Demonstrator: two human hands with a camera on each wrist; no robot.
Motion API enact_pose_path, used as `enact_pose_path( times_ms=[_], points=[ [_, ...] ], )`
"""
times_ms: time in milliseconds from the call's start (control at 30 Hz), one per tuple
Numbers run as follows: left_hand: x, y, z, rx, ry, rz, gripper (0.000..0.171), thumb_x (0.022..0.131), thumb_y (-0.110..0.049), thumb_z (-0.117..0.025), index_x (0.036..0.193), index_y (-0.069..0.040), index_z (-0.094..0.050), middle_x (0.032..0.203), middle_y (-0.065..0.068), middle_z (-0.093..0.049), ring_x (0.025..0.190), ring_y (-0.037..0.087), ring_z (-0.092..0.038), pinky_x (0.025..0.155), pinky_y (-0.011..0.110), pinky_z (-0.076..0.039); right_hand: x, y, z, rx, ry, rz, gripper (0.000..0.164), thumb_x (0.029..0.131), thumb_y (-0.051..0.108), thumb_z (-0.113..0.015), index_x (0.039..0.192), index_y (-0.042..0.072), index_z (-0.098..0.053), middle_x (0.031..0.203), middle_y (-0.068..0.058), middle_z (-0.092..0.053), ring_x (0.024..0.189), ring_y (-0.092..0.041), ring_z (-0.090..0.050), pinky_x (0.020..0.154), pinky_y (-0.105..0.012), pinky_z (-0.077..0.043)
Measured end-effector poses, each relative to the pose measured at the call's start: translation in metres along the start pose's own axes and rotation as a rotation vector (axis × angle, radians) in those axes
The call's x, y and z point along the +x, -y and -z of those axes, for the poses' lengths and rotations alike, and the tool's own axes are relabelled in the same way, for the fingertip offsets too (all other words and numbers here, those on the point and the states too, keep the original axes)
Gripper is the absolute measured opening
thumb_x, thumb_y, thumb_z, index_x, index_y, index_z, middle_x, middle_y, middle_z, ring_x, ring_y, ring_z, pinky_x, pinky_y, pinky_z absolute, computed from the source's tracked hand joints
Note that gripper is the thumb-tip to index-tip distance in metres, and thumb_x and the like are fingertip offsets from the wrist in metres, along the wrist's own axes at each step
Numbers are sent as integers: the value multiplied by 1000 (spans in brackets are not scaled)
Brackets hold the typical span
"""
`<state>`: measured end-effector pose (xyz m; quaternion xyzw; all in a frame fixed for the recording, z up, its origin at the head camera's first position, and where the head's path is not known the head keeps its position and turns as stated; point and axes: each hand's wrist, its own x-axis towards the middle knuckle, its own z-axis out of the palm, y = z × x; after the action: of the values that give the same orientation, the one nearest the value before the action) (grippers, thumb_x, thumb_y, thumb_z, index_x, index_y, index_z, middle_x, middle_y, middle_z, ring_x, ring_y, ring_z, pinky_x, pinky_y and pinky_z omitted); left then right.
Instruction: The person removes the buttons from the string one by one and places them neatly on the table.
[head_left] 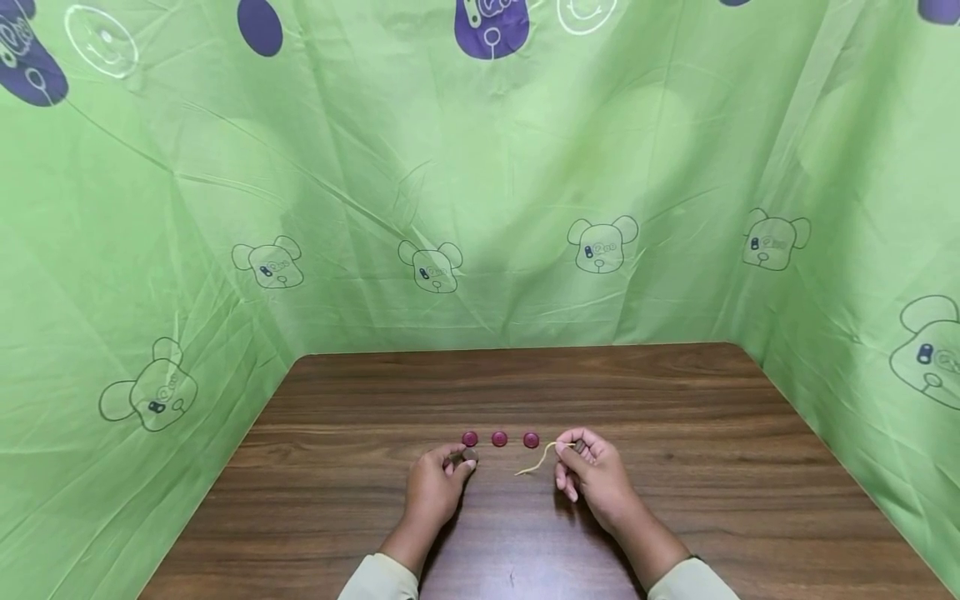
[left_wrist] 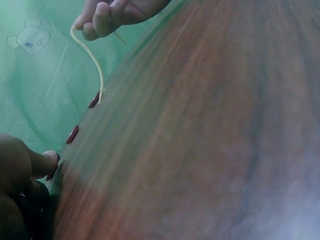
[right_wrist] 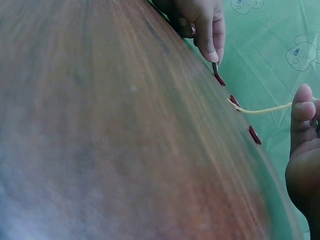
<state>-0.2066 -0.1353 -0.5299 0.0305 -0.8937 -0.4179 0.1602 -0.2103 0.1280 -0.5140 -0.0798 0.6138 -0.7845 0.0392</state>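
Note:
Three dark red buttons lie in a row on the table: a left button (head_left: 469,438), a middle button (head_left: 499,438) and a right button (head_left: 531,440). Just in front of the left one, my left hand (head_left: 437,485) pinches a brown button (head_left: 470,455) between thumb and fingers. My right hand (head_left: 597,477), to the right of the row, pinches a thin yellow string (head_left: 542,458). One end of the string hangs down to the left. A small dark brown piece (head_left: 579,447) shows among the right fingers; its kind is unclear. In the right wrist view the left fingertips (right_wrist: 212,56) hold the brown button on edge.
The brown wood-grain table (head_left: 360,400) extends around both hands. Green cloth (head_left: 480,183) with printed bear faces hangs behind it and along both sides. Light-coloured sleeves (head_left: 382,577) cover the forearms.

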Motion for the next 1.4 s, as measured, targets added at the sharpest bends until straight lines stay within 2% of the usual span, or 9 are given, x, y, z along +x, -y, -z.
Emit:
enact_pose_path(
  times_ms=[133, 400, 733, 867, 1033, 1267, 1400],
  points=[
    [0, 0, -1, 7, 8, 15, 22, 86, -14, -91, 107, -9, -85, 65, -8, -49, 60, 4, -42, 60, 25, -40, 0, 0, 0, -2, -6, 0, 13, 107, 1, -61, 111, -9, -52, 61, 0, -61, 49, -8, -53, 44, -18, -43],
    [-1, -1, 0, 37, 8, -5, 21, 85, -13, -92, 104, -8, -85, 67, -6, -55, 62, 3, -45, 60, 25, -42, 0, -2, 0, -1, -24, 1, 12, 107, 1, -61, 112, -8, -53, 61, 1, -61, 48, -7, -52, 43, -18, -42],
    [0, -2, 0, 39, 11, -6, 20, 85, -11, -90, 103, -7, -85, 65, -8, -54, 63, 4, -46, 61, 25, -44, 0, -2, 0, -2, -13, 3, 22, 107, 2, -63, 115, -16, -51, 59, 0, -61, 47, -7, -54, 42, -18, -42],
    [0, -3, 1, 37, 8, -19, 21, 85, -11, -90, 105, -6, -86, 65, -7, -56, 64, 4, -48, 61, 26, -45, -1, -3, 0, -8, -4, -1, 21, 107, 3, -65, 115, -14, -55, 56, 1, -57, 42, -5, -51, 38, -18, -37],
    [-1, -3, 2, 35, 12, -23, 22, 84, -9, -90, 106, -4, -86, 66, -5, -58, 65, 6, -50, 62, 26, -47, -1, -3, -1, -42, -32, -29, 19, 106, 6, -68, 114, -9, -61, 57, 5, -52, 38, -3, -45, 37, -17, -30],
    [-1, -2, 2, 44, 17, -30, 22, 85, -10, -90, 106, -4, -85, 74, 0, -72, 71, 9, -59, 67, 30, -53, -2, -2, -3, -100, -64, -39, 26, 105, 6, -68, 116, -16, -61, 61, 10, -49, 39, -1, -37, 37, -16, -29],
    [0, -2, 2, 54, 16, -35, 22, 86, -11, -89, 106, -4, -85, 78, 1, -75, 73, 10, -62, 69, 32, -55, -2, 0, -3, -103, -83, -65, 24, 105, 8, -68, 116, -13, -61, 60, 10, -47, 41, -2, -36, 38, -17, -27]
  ],
)
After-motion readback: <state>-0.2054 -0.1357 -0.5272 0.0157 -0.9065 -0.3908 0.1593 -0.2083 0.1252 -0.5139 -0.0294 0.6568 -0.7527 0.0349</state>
